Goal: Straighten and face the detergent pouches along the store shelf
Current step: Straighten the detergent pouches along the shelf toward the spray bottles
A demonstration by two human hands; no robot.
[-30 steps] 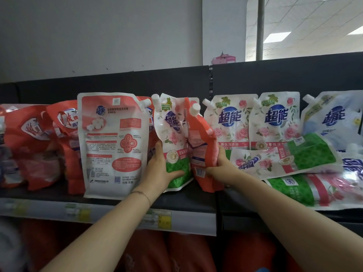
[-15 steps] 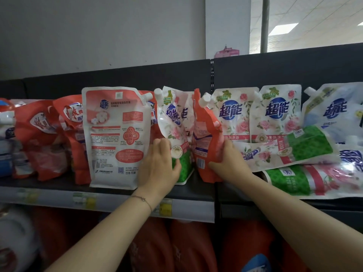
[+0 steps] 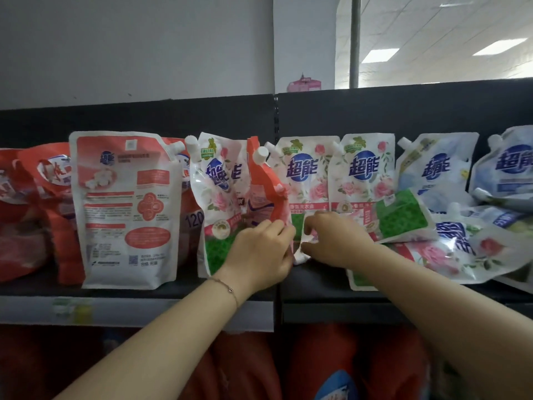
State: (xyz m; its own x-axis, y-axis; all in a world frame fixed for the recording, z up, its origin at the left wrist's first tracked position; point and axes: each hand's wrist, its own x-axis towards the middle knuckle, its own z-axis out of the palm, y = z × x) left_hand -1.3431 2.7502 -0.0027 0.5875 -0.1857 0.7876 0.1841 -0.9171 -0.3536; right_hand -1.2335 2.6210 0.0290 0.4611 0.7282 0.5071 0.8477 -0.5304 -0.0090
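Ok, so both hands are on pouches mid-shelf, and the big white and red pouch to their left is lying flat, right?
No. The left hand grips the orange pouch and the right hand pinches a fallen pouch, but the white and red pouch stands upright on the shelf, back panel outward, as the head view shows.

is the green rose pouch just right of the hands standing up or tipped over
Tipped over: the green rose pouch lies slanted across the upright rose pouches behind it.
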